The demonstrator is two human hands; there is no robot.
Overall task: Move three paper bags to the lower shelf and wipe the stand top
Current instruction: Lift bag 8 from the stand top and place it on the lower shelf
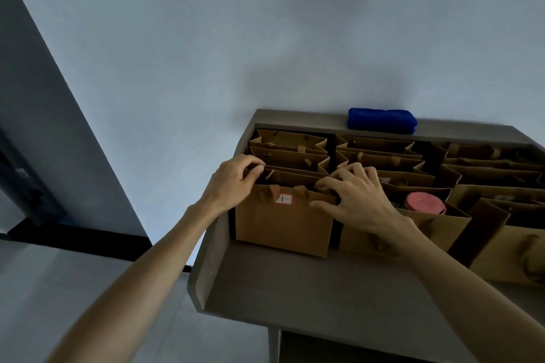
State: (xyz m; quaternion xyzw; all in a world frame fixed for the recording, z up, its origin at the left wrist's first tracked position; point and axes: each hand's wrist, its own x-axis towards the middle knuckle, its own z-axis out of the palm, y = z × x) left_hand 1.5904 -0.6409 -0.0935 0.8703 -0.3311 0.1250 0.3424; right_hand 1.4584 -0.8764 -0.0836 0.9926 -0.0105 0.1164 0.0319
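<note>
Several brown paper bags stand in rows on the grey stand top (295, 283). The front-left bag (283, 227) carries a small white label with a red border near its upper edge. My left hand (236, 180) grips that bag's top left corner with curled fingers. My right hand (351, 194) grips its top right corner, thumb on the front face and fingers curled over the rim. A folded blue cloth (382, 121) lies on the stand's back ledge.
A bag to the right holds something with a round pink lid (424, 203). More bags (495, 183) fill the right side. The stand has a raised left wall (206, 259). An opening below its front edge (339, 348) shows. A pale wall rises behind.
</note>
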